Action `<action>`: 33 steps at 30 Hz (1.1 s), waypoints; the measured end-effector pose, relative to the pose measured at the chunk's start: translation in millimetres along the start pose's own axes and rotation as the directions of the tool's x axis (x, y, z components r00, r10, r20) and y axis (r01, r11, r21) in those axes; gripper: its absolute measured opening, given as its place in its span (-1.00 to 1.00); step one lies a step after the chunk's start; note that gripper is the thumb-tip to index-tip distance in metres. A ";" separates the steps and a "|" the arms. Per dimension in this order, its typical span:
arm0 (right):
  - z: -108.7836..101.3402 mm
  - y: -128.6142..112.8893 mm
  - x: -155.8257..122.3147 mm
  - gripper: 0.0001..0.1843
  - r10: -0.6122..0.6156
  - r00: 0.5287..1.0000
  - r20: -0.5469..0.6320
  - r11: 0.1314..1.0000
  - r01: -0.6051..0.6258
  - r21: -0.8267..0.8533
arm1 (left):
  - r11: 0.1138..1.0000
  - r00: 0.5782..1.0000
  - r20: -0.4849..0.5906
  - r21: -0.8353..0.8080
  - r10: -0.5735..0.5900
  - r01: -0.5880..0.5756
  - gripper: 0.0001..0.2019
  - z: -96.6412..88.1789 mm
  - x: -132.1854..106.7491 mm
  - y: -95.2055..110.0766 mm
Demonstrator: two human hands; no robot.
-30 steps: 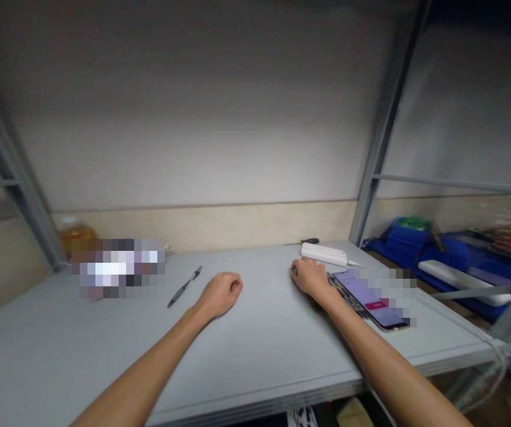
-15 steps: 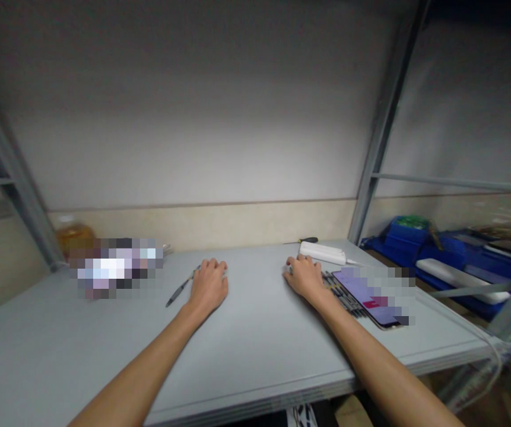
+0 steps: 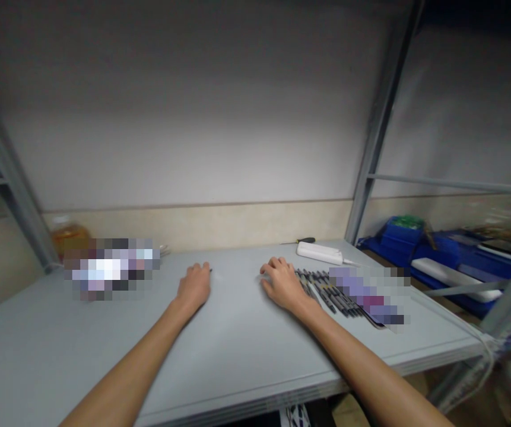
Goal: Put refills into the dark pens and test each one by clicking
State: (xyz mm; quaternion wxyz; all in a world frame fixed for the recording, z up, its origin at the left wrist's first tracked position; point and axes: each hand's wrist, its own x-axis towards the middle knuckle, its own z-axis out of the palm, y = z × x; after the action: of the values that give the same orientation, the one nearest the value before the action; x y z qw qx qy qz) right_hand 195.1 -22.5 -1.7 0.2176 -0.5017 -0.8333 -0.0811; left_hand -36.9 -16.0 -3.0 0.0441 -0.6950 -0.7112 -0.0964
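My left hand (image 3: 194, 286) rests on the grey table with its fingers curled. A short dark tip of a pen (image 3: 211, 271) sticks out past the fingers; the rest of it is hidden under the hand. To the right, my right hand (image 3: 281, 282) lies palm down with its fingers apart and nothing visible in them. Beside that hand, several dark grey pens (image 3: 326, 292) lie slanted in a row, and the wrist is close to the nearest ones. A phone (image 3: 373, 320), partly pixelated, lies along the right side of the pens.
Behind the pens are a white power strip (image 3: 320, 254) and a screwdriver (image 3: 305, 240). At the back left stand a bottle of amber liquid (image 3: 70, 234) and a pixelated object (image 3: 110, 268). Metal posts (image 3: 373, 142) frame the table (image 3: 237, 356). Blue bins (image 3: 400, 234) are beyond the right edge.
My left hand has moved left and closed over the pen that lay beside it. My right hand has shifted left, uncovering more of the pen row.
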 end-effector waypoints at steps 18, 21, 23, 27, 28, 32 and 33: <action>5.4 11.0 6.6 -0.75 0.007 0.995 -0.100 0.951 0.025 0.309 | 0.732 0.859 -0.240 -0.450 0.453 -0.511 -0.84 -3.5 -6.8 24.0; 2.1 14.0 7.2 -0.70 0.086 0.991 -0.101 0.926 -0.042 0.376 | 0.773 0.862 -0.274 -0.385 0.426 -0.504 -0.80 -6.3 -3.6 18.4; 0.6 13.4 6.9 -0.68 0.097 0.992 -0.083 0.916 -0.057 0.397 | 0.783 0.862 -0.291 -0.368 0.416 -0.502 -0.79 -7.3 -3.3 17.7; 1.5 11.6 6.0 -0.69 0.091 0.995 -0.048 0.928 -0.067 0.365 | 0.791 0.863 -0.299 -0.357 0.408 -0.498 -0.79 -8.3 -4.3 18.9; 1.9 11.7 5.7 -0.70 0.082 0.996 -0.043 0.936 -0.062 0.345 | 0.790 0.861 -0.301 -0.354 0.411 -0.501 -0.79 -8.5 -4.6 19.3; -0.2 10.8 3.3 -0.74 0.036 0.999 -0.025 0.978 -0.030 0.206 | 0.785 0.839 -0.304 -0.314 0.451 -0.535 -0.76 -8.4 -7.5 22.5; -1.7 9.3 2.6 -0.75 0.026 1.000 -0.010 0.988 -0.024 0.149 | 0.785 0.832 -0.300 -0.293 0.467 -0.546 -0.75 -8.5 -8.9 24.2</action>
State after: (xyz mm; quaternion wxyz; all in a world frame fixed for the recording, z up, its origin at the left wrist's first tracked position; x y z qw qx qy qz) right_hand 202.7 -16.5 0.2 0.2607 -0.4941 -0.8292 -0.0189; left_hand -13.1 -26.1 5.4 0.0134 -0.8421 -0.4575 -0.2852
